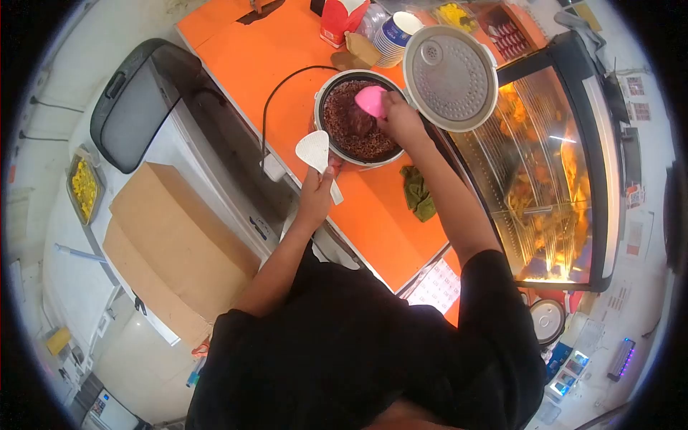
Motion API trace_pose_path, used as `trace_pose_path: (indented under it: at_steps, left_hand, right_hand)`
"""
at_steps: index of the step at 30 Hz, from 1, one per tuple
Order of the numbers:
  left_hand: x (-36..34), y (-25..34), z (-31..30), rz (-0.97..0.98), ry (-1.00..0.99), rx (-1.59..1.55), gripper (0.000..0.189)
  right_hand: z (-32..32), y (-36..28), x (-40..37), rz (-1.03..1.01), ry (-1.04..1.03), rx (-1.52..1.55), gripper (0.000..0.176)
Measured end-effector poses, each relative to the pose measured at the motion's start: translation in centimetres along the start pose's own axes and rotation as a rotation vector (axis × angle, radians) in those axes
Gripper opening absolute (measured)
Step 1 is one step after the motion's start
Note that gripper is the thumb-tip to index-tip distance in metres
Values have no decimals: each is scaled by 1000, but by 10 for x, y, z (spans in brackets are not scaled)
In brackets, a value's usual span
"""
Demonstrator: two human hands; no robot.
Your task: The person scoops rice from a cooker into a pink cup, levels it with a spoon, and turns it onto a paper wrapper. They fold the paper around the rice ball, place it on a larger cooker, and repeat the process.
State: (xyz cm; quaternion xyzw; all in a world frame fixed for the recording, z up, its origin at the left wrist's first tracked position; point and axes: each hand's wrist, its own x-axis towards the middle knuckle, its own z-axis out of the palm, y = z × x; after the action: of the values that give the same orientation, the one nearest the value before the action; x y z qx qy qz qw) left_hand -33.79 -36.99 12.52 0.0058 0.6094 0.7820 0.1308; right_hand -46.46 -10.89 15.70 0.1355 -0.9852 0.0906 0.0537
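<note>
My right hand is closed on a pink scoop, which is down in the rice cooker. Dark reddish-brown cooked rice fills the pot, and the scoop's lower edge is at the grains. In my left hand a white rice paddle points up, its blade just in front of the cooker's near-left rim. The cooker's round lid stands open at the right, its dimpled inner side showing.
On the orange counter lies a crumpled green cloth. Stacked paper cups and a red box stand behind the cooker. A lit glass food warmer is at the right, a cardboard sheet at the left. A black cord curves beside the cooker.
</note>
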Motion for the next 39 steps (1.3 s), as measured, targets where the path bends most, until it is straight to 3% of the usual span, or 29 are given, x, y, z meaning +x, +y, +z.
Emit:
trace_pose_path:
  at_steps: [1, 5, 7, 9, 11, 12, 14, 15, 17, 21, 23, 26, 30, 34, 36, 37, 39]
  left_hand:
    - [1, -1, -1, -12, 8, 28, 44]
    - [-1, 4, 4, -17, -15, -52, 41]
    - [1, -3, 3, -18, -14, -32, 40]
    - [1, -4, 3, -19, -12, -10, 40]
    - [2, 1, 2, 27, 11, 47, 39]
    - [3, -1, -1, 29, 12, 49, 39]
    - [6, -5, -7, -16, 50, 64, 36]
    - [7, 1, -10, -12, 52, 62, 36]
    - [8, 12, -15, -59, 82, 296, 32]
    - [13, 23, -12, -74, 135, 155, 23]
    - [11, 25, -8, -94, 181, 121, 23]
    - [11, 10, -5, 6, 144, 51, 27]
    - [16, -15, -7, -32, 79, 59, 35]
    - [18, -16, -3, -15, 27, -110, 39]
    - [17, -16, -4, -20, 6, -128, 40]
    - [17, -14, -4, -36, 19, -117, 39]
    - [18, -5, -4, -35, 27, -103, 37]
  right_hand:
    - [-2, 1, 0, 111, -26, 6, 46]
    - [3, -6, 3, 151, -141, 122, 49]
    - [10, -10, 4, 184, -233, 288, 42]
    - [16, -11, 2, 181, -184, 296, 39]
    - [16, -1, 6, 370, -319, 514, 42]
    - [22, 6, 4, 367, -318, 515, 42]
    - [34, 21, -2, 713, -269, 1200, 40]
    - [28, 20, -2, 708, -269, 1198, 40]
    - [15, 16, -9, 828, -161, 1492, 39]
    - [21, 24, -7, 762, -78, 1373, 41]
    - [-5, 8, -4, 409, -118, 518, 47]
    - [-13, -21, 0, 252, -106, 363, 49]
    - [-3, -40, 3, 25, -87, 370, 43]
    - [1, -26, 6, -60, -180, 280, 43]
    - [-3, -13, 10, 226, -483, 651, 39]
    - [7, -1, 9, 227, -468, 651, 39]
    - [24, 20, 8, 519, -534, 1199, 30]
